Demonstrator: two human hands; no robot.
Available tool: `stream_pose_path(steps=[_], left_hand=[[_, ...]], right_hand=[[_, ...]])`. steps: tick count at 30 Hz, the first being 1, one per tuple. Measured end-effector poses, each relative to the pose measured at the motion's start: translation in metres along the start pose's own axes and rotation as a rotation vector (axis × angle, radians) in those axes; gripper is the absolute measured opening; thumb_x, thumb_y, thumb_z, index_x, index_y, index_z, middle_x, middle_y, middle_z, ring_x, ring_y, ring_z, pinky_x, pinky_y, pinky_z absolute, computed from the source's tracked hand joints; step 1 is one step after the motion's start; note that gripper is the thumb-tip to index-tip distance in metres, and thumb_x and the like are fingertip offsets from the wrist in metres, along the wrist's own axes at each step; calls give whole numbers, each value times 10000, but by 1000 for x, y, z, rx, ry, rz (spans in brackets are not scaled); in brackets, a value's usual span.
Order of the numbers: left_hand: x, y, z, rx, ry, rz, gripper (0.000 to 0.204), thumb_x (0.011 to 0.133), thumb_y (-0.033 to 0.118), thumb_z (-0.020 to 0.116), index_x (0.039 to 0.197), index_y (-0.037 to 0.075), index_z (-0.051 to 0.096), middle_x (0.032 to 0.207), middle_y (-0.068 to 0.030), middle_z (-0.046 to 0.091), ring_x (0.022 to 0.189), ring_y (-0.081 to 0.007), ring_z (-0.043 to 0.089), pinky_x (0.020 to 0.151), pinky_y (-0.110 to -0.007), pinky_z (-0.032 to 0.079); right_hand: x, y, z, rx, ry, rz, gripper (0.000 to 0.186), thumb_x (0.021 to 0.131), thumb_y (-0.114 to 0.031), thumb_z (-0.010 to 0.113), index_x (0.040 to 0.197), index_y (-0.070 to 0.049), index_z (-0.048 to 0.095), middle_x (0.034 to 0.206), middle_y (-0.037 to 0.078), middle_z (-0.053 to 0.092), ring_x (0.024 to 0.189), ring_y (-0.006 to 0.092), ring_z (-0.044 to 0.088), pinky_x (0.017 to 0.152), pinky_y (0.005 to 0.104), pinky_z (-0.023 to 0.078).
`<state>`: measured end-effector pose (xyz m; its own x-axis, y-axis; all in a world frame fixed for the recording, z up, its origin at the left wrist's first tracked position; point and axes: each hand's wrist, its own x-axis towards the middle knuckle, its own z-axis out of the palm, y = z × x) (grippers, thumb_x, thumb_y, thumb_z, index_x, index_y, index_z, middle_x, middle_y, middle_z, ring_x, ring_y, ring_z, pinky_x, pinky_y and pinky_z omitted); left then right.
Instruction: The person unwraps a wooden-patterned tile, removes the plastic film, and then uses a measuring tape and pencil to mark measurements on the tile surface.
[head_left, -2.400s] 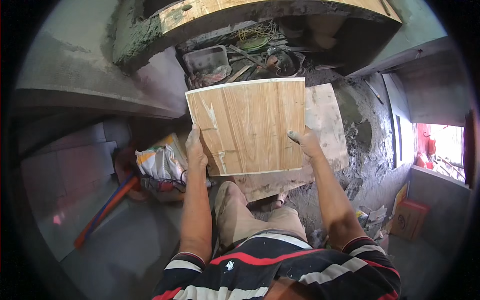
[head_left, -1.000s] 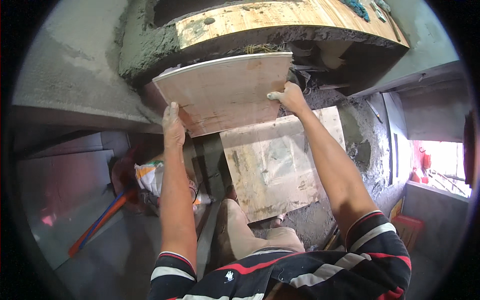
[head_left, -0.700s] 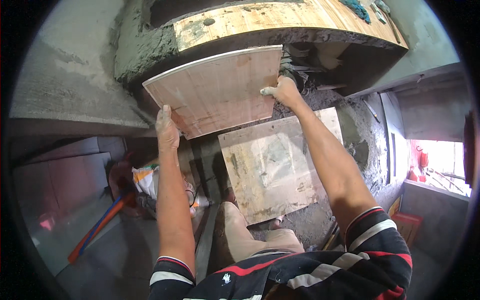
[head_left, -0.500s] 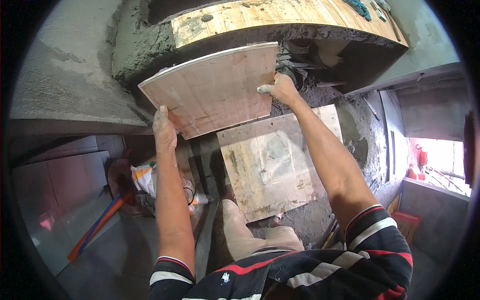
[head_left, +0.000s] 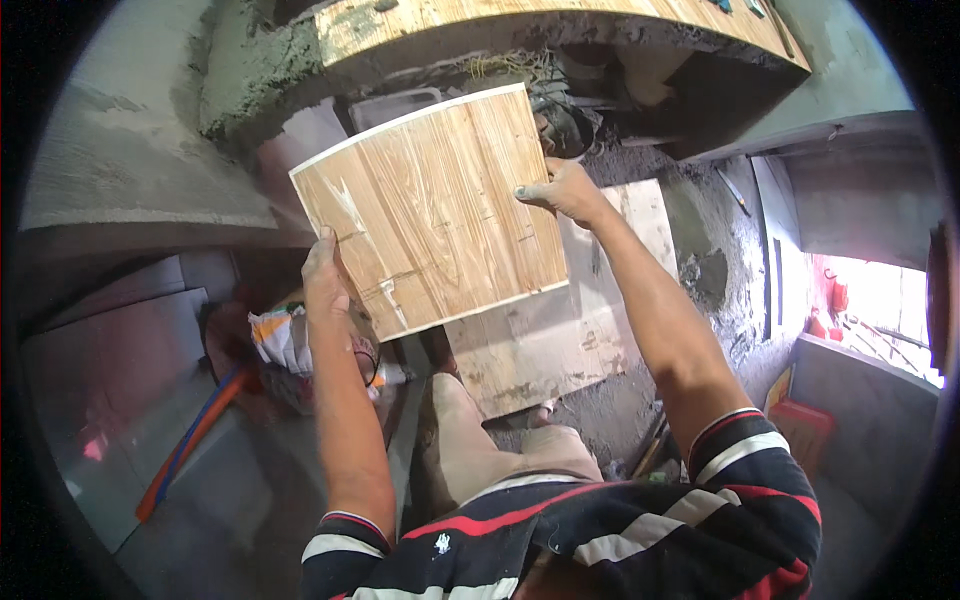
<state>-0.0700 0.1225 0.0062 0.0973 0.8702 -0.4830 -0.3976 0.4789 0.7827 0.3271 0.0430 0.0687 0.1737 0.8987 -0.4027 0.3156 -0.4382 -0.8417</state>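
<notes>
A square wood-grain tile (head_left: pixel 440 215) with pale edges is held up in front of me, tilted, its patterned face toward me. My left hand (head_left: pixel 325 280) is closed on its left edge, thumb on the face. On the opposite edge, near the upper right, my right hand (head_left: pixel 573 192) grips it, thumb also lying over the face. The fingers behind the tile are hidden. Below it, partly covered, a pale flat board (head_left: pixel 545 355) with dull smears lies by my feet.
Beyond the tile runs a ledge topped with wood-grain tiles (head_left: pixel 480 22), with rough wet mortar (head_left: pixel 265 65) at its left end. A white-and-orange bag (head_left: pixel 283 340) and an orange-and-blue long object (head_left: pixel 195 445) are at left. A red box (head_left: pixel 800 430) stands at right.
The tile has turned from its plain reddish back to its wood-grain face and come lower and nearer to me. Both hands still hold its sides.
</notes>
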Motion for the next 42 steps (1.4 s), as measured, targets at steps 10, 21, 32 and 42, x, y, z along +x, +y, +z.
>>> stream_pose_path(steps=[10, 21, 32, 42], left_hand=[[-53, -79, -54, 351, 51, -555, 359, 981, 270, 569, 1115, -61, 601, 1014, -193, 688, 851, -330, 703, 746, -477, 574], [-104, -147, -68, 275, 51, -684, 383, 951, 307, 648, 1158, -16, 649, 1086, -157, 703, 934, -288, 701, 808, -452, 571], [-118, -145, -66, 220, 56, -468, 319, 942, 286, 658, 1072, -4, 632, 1023, -147, 696, 891, -260, 694, 787, -410, 573], [-134, -75, 15, 91, 0, -88, 210, 948, 167, 647, 1068, 5, 587, 976, -63, 646, 870, -149, 626, 796, -290, 517]], right_hand=[[-92, 60, 34, 880, -174, 433, 395, 997, -203, 545, 1291, 60, 542, 1091, 141, 685, 900, 199, 699, 773, 360, 585], [-229, 15, 71, 1201, 19, 370, 488, 1045, -352, 451, 1364, 13, 504, 1266, 108, 625, 1104, 171, 627, 972, 336, 501], [-248, 39, 52, 780, 76, 363, 508, 997, -369, 542, 1302, 37, 572, 1154, 120, 672, 1003, 146, 631, 893, 293, 493], [-228, 183, 58, 365, 388, 552, 498, 959, -370, 600, 1249, 34, 616, 1133, 150, 687, 1088, 222, 616, 955, 346, 460]])
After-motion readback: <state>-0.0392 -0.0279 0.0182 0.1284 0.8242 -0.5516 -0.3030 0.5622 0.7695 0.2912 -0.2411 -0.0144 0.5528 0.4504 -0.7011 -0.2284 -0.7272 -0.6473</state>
